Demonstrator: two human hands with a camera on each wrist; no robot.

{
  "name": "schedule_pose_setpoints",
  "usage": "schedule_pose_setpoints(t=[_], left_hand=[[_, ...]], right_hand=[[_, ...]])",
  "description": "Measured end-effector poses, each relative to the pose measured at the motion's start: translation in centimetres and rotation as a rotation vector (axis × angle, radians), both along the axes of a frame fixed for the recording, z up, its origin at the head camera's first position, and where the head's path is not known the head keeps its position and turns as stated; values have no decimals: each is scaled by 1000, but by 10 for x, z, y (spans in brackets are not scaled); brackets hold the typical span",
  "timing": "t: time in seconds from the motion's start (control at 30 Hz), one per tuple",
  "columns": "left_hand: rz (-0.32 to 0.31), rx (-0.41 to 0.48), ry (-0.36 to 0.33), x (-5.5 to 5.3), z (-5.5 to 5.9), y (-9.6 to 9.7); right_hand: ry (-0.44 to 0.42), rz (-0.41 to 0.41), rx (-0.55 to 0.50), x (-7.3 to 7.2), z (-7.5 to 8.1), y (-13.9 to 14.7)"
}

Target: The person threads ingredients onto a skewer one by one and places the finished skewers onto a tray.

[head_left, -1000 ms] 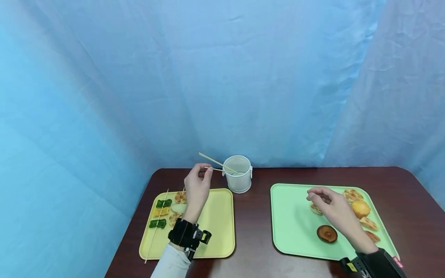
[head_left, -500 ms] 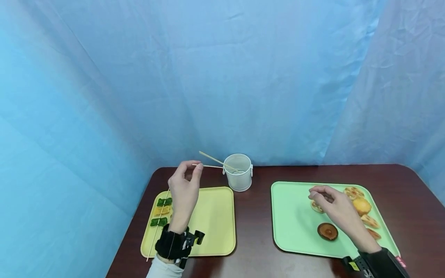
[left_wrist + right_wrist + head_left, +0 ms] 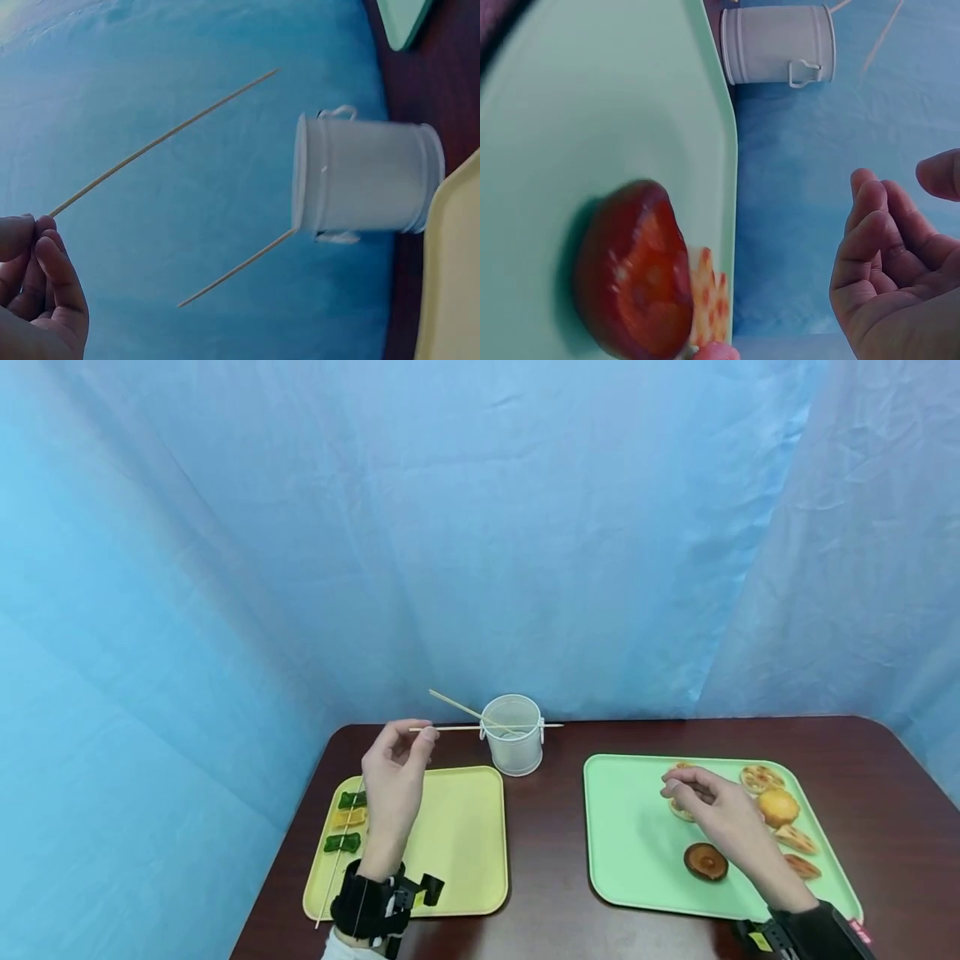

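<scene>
My left hand [image 3: 393, 785] pinches the end of a thin wooden skewer [image 3: 161, 140] between thumb and fingertips. The skewer lies level, its pointed tip reaching right past the white bucket [image 3: 513, 756]; the left wrist view shows it apart from the bucket. Another skewer [image 3: 236, 270] leans out of the bucket's mouth. Over the green tray [image 3: 630, 835] hovers my right hand [image 3: 723, 810], fingers loosely bent, thumb apart, nothing held. Closest to it are a brown mushroom-like piece [image 3: 706, 862] and a partly hidden round pale slice [image 3: 681, 811].
On the yellow tray [image 3: 465, 835] lies a loaded skewer with green pieces [image 3: 342, 842] and a yellow piece [image 3: 349, 817]. A yellow lump [image 3: 778, 807] and several browned slices [image 3: 797, 839] line the green tray's right side. Blue cloth [image 3: 525, 527] hangs behind the table.
My left hand has moved left, drawing the pinched skewer out of the bucket; its tip now shows beyond the bucket's right side. The right hand has stayed nearly still.
</scene>
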State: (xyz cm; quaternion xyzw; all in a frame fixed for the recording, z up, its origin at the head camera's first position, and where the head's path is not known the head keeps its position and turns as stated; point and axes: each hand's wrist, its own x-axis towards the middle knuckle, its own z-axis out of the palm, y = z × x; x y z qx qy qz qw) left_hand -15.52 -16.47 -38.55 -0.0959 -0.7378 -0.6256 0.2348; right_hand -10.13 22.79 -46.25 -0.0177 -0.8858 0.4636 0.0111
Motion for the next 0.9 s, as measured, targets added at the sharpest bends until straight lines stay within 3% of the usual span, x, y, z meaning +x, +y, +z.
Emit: schedule_pose_setpoints(t=[0.33, 0.53, 0.7, 0.9], left_hand=[[-131, 261, -220, -1, -42, 24], [-223, 479, -421, 1, -70, 46], [-255, 581, -532, 8, -86, 57], [-277, 593, -609, 14, -99, 66]], right_hand=[[14, 9, -81, -3, -16, -22], [-49, -19, -198, -8, -25, -33], [-115, -68, -412, -11, -31, -39], [-118, -100, -775, -14, -29, -41]])
